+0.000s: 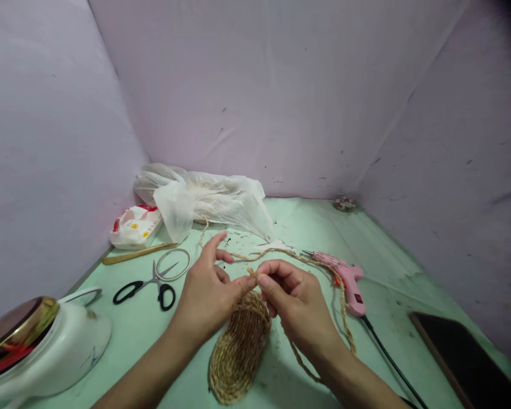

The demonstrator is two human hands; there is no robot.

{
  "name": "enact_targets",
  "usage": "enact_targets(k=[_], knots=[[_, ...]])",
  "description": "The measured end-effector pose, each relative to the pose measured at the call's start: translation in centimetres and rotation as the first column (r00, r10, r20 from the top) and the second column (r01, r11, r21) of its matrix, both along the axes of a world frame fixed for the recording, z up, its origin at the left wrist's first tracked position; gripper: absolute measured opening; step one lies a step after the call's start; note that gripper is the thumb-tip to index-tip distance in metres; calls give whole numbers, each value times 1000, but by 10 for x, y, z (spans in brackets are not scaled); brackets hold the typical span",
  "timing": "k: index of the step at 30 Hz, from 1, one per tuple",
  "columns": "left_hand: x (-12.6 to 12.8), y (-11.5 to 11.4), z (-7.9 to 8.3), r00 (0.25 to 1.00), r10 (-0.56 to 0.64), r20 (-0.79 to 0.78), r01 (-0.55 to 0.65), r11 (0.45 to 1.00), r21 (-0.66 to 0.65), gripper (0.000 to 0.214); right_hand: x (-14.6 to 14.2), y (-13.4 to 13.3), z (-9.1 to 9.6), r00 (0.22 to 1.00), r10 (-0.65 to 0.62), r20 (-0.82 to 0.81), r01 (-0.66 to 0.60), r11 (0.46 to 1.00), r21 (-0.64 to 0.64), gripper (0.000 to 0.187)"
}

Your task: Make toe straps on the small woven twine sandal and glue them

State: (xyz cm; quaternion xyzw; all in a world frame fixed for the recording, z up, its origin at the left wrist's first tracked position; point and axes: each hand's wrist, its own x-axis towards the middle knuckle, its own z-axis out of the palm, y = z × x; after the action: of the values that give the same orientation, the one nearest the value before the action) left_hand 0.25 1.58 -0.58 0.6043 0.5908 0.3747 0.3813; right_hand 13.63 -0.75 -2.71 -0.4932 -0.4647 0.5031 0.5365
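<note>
My left hand (208,287) and my right hand (296,298) meet above an oval woven jute mat (238,355) that lies on the green table (145,335). Both pinch the end of a braided jute cord (346,321) between thumb and fingers, just over the mat's far edge. The left index finger sticks up. The cord loops away to the right, passes the pink glue gun (344,281), and comes back under my right wrist.
Black-handled scissors (147,285), a wire ring (173,264) and a wooden stick (136,254) lie at the left. A white plastic bag (204,199) and a small packet (135,226) sit behind. A white and gold device (38,343) is at near left, a dark tablet (464,358) at near right.
</note>
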Motion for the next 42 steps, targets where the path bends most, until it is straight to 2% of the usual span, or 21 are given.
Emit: enact_targets(k=[1,3,4,6,10,14,16,19,22,24,27,31,34,37,40,42], knots=[[-2,2,0,1000,2,14,-2,1000,-21,41,1,0,-1,995,-50,87,43,996,74,9],[-6,4,0,997,-61,57,64,996,-65,30,4,1,-3,952,-168,255,91,954,287,8],[-7,5,0,989,-113,94,122,988,-91,26,4,1,-5,923,-221,316,84,914,396,9],[-8,3,-1,961,-188,202,220,964,-152,34,5,1,-10,875,-279,395,14,831,556,13],[-3,1,-4,909,-134,394,252,931,-264,37,5,1,-18,803,-314,506,-134,732,668,21],[-2,2,-3,921,-108,373,230,925,-302,24,4,2,-22,773,-328,543,-210,676,707,26],[-3,2,-2,934,-124,335,222,936,-273,20,4,1,-22,804,-293,518,-189,699,689,24],[-5,0,2,953,-179,243,220,964,-149,18,1,-1,-17,889,-208,407,-67,821,566,15],[-6,-3,4,970,-229,86,223,972,68,20,-3,-1,-9,966,-125,225,55,954,295,3],[-7,-5,4,966,-258,0,253,948,192,21,-3,1,-4,994,-99,43,94,990,107,16],[-8,-5,3,945,-321,-65,326,902,284,21,0,4,0,984,-46,-170,35,997,-63,34],[-9,-4,3,919,-387,-81,390,858,335,22,4,6,-1,959,80,-272,-116,986,-121,22],[-9,-3,2,907,-413,-86,416,841,345,22,4,6,-1,961,58,-269,-99,985,-140,20],[-8,-1,1,916,-396,-60,396,872,289,21,2,7,-1,975,24,-220,-56,988,-142,17],[-7,2,-2,949,-312,30,306,943,129,21,-1,7,0,981,22,-192,-53,986,-157,13],[-7,3,-5,959,-265,104,263,964,28,22,-2,7,1,979,26,-200,-62,983,-172,12]])
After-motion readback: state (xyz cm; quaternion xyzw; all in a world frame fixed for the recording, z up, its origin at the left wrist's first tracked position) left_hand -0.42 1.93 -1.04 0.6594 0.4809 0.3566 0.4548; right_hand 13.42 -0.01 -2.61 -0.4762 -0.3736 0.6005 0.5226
